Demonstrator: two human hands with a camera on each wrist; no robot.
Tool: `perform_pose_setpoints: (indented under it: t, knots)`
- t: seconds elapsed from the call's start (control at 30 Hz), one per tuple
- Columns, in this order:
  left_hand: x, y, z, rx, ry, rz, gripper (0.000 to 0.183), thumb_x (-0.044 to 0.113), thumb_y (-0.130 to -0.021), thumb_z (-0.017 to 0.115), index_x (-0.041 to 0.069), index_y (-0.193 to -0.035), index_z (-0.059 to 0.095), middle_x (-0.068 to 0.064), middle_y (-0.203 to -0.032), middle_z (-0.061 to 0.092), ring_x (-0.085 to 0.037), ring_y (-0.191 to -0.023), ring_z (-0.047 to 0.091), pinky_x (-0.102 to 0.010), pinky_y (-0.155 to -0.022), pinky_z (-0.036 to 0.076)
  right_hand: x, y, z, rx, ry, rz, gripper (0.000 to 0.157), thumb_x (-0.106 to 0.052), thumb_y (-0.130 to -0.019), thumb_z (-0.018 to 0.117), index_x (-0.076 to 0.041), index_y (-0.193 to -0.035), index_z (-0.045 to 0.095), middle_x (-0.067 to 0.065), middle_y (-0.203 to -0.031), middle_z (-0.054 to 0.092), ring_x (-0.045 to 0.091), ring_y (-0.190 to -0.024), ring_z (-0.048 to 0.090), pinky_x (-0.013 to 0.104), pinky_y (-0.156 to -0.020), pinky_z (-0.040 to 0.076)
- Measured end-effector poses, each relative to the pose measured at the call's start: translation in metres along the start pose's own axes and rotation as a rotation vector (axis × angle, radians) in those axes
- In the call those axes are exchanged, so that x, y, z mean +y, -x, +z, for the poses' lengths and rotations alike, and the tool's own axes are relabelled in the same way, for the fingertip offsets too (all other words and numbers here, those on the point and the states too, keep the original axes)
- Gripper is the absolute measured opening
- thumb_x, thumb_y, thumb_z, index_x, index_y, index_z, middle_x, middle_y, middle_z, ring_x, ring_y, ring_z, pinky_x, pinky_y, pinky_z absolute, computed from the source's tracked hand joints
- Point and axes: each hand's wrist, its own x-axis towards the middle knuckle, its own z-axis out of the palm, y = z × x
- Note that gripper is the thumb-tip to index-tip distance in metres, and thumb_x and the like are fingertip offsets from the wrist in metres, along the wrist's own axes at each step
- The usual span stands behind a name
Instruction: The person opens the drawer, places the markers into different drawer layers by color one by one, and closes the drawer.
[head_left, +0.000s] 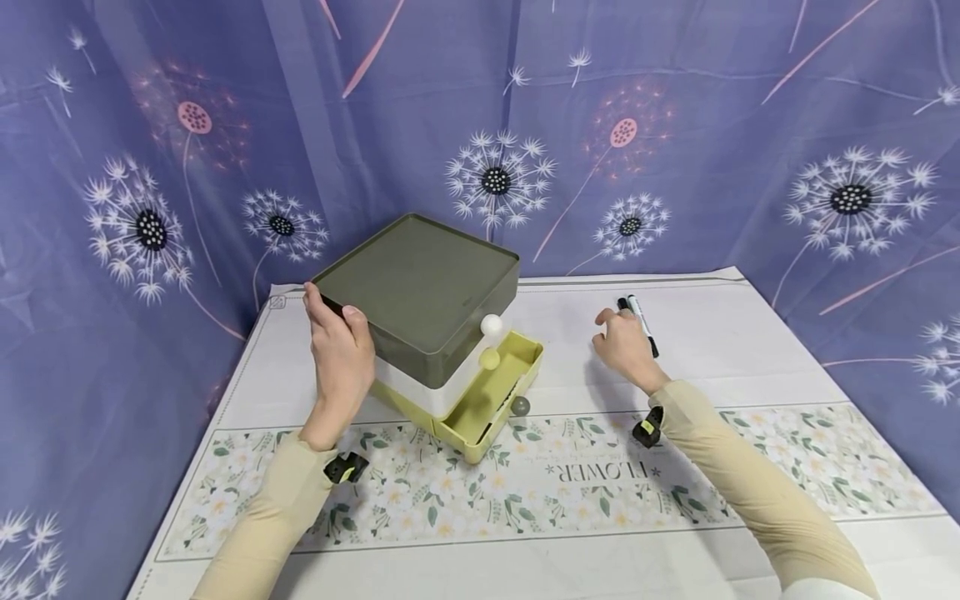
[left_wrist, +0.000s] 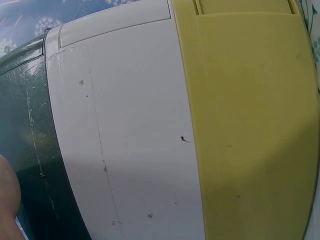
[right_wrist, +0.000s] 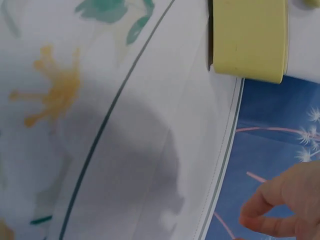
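Note:
A desktop drawer organizer [head_left: 420, 275] stands left of centre, dark green on top, white in the middle and yellow below. Its yellow bottom drawer [head_left: 491, 387] is pulled out, and a slim pen-like item [head_left: 495, 415] lies along the drawer's front wall. My left hand [head_left: 341, 354] rests against the organizer's left side, its thumb at the top edge. Above the table to the right hovers my right hand [head_left: 628, 346], fingers loosely bent, nothing visible between them. Just behind it lie two markers [head_left: 637, 310], partly hidden by the hand.
Round knobs, one white [head_left: 491, 325] and one yellow [head_left: 490, 358], stick out from the upper drawers, and a grey one [head_left: 520, 406] from the bottom drawer. A flower-printed cloth [head_left: 592, 521] covers the table. A blue dandelion curtain [head_left: 690, 125] hangs behind and at both sides.

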Motion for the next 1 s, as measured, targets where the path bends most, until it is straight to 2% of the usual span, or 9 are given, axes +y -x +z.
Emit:
perform_pose_setpoints:
  t: [0.13,0.47,0.6,0.83,1.0]
  knots:
    - [-0.001,0.000,0.000,0.007,0.000,0.001,0.061,0.029,-0.096,0.027,-0.005,-0.144,0.011,-0.028,-0.148,0.015,-0.043,-0.130,0.031,-0.048,-0.104,0.031,0.005,-0.001,-0.001,0.004,0.001,0.046,0.034,-0.005,-0.079,0.049,0.003,-0.111,0.056,0.030,-0.106,0.054,0.046,-0.101,0.049,0.050,-0.075,0.044]
    - [0.000,0.000,-0.001,-0.007,0.000,0.002,0.062,0.031,-0.096,0.026,-0.004,-0.145,0.009,-0.028,-0.149,0.013,-0.040,-0.134,0.026,-0.048,-0.105,0.029,0.020,-0.002,0.001,-0.010,0.070,0.175,0.044,-0.008,-0.079,0.048,0.007,-0.120,0.047,0.036,-0.113,0.046,0.047,-0.102,0.042,0.054,-0.078,0.040]
    - [0.000,0.000,-0.001,-0.006,0.002,-0.002,0.062,0.031,-0.096,0.026,-0.004,-0.145,0.010,-0.027,-0.149,0.013,-0.040,-0.133,0.027,-0.047,-0.106,0.028,0.024,-0.002,0.004,-0.035,0.076,0.190,0.045,-0.008,-0.080,0.047,0.007,-0.122,0.045,0.037,-0.112,0.046,0.048,-0.101,0.042,0.055,-0.077,0.040]
    - [0.000,0.001,-0.001,0.006,0.004,0.001,0.061,0.029,-0.096,0.027,-0.005,-0.144,0.011,-0.028,-0.149,0.015,-0.040,-0.133,0.028,-0.047,-0.105,0.029,0.028,-0.002,0.006,-0.072,0.096,0.208,0.040,-0.007,-0.079,0.046,0.008,-0.116,0.045,0.037,-0.105,0.047,0.050,-0.098,0.044,0.056,-0.075,0.041]
    - [0.001,0.001,-0.001,0.005,-0.001,0.007,0.061,0.029,-0.096,0.027,-0.006,-0.144,0.011,-0.028,-0.148,0.015,-0.039,-0.134,0.026,-0.047,-0.105,0.029,0.029,-0.001,0.005,-0.108,0.086,0.223,0.044,-0.005,-0.078,0.045,0.006,-0.121,0.043,0.035,-0.109,0.047,0.049,-0.103,0.043,0.057,-0.077,0.042]
